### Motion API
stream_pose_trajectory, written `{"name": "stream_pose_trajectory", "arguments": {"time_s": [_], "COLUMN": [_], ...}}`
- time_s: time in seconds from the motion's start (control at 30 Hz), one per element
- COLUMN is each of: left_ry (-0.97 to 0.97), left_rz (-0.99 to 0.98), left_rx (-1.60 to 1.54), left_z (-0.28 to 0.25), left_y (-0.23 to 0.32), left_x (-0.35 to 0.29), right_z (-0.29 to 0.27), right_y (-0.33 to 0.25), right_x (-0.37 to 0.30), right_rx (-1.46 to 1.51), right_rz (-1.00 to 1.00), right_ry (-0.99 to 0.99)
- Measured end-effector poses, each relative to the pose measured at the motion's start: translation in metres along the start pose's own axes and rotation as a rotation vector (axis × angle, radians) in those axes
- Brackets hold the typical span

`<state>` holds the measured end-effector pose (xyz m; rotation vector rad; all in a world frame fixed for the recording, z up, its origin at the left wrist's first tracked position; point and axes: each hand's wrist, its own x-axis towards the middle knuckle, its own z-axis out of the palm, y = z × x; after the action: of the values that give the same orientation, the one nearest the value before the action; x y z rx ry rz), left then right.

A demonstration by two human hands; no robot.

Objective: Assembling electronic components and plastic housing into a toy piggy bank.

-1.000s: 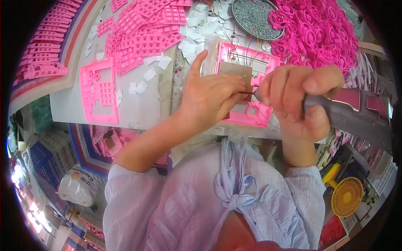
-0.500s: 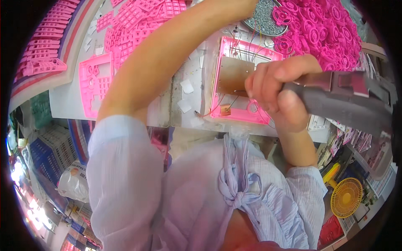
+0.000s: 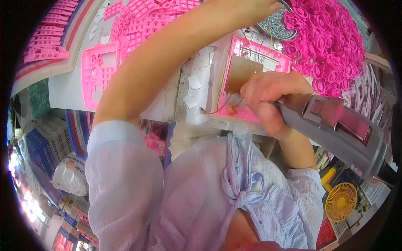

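My right hand point(image 3: 274, 98) is closed round the front of a grey electric screwdriver point(image 3: 335, 125), whose body slants off to the lower right. Its tip is hidden behind my fingers. Beneath that hand lies a pink plastic frame point(image 3: 251, 113) with a brownish flat board point(image 3: 243, 74) and thin coloured wires inside. My left arm crosses the bench to the upper edge. There my left hand point(image 3: 259, 7), partly cut off, has its fingertips curled at the rim of a round metal dish of small screws point(image 3: 278, 26). Whether a screw is between them is too small to tell.
Pink openwork rings point(image 3: 331, 46) are heaped beyond the dish. Pink grid-shaped keypads point(image 3: 144, 21) pile up at the back left, near another pink frame point(image 3: 93, 90). White paper squares point(image 3: 194, 82) lie on the bench. A yellow fan point(image 3: 341, 201) stands low at right.
The view has shifted, so the bench appears slightly moved rightward. The screwdriver's rear end has swung downward in my right hand. My left hand remains at the screw dish, more of its fingertips showing.
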<state>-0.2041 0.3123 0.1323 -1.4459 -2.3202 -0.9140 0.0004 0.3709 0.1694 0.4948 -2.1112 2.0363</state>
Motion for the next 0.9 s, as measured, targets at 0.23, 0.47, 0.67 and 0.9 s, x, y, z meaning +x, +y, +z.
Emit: {"name": "stream_pose_trajectory", "arguments": {"time_s": [0.23, 0.47, 0.67, 0.9], "left_ry": [-0.266, -0.030, 0.022, 0.100], "left_rz": [-0.058, 0.000, -0.036, -0.180], "left_rx": [-0.386, -0.415, -0.453, -0.219], "left_z": [-0.071, -0.057, -0.049, -0.056], "left_y": [0.040, 0.075, 0.078, 0.069], "left_x": [-0.109, -0.164, -0.165, -0.154], "right_z": [-0.011, -0.016, -0.012, -0.001], "right_y": [-0.008, -0.028, -0.027, -0.003], "right_x": [0.010, 0.012, 0.012, 0.029], "right_rx": [0.320, 0.355, 0.315, 0.375], "right_rz": [-0.044, -0.076, -0.089, -0.144], "right_ry": [0.093, -0.070, -0.022, 0.162]}}
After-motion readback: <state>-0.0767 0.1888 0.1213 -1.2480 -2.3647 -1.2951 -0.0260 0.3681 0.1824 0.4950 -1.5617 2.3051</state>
